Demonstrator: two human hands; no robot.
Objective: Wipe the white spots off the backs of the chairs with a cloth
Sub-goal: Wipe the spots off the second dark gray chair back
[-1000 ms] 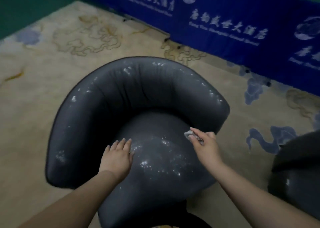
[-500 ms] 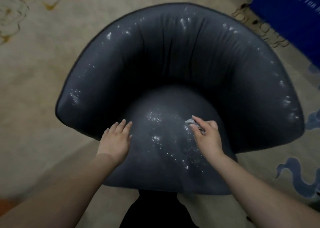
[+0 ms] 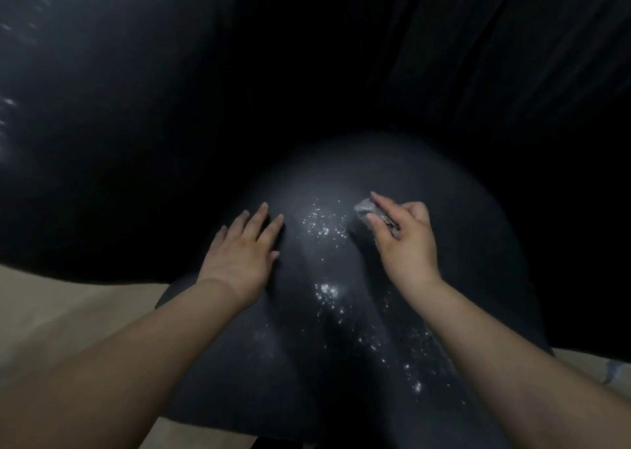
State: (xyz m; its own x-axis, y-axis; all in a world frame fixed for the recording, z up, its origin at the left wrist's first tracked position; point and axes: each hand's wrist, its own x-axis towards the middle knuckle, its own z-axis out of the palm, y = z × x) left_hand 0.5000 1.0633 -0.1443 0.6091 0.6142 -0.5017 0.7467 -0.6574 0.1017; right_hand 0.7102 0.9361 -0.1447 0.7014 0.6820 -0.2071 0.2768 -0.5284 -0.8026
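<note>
Left hand point(image 3: 240, 259) flat, fingers straight, resting on the dark chair back point(image 3: 307, 363). Right hand point(image 3: 404, 240) pinches a small grey cloth point(image 3: 367, 208) against it, just right of the white spots point(image 3: 322, 225).

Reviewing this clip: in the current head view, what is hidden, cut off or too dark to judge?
- Small grey cloth: mostly covered by the right hand that pinches it, so its size and shape stay unknown.
- Dark grey leather chair: the upper half sinks into darkness, its outline lost and cut by the frame edges.
- White spots: any under the flat left hand or either forearm are hidden.
- Beige floor: only slivers show.
</note>
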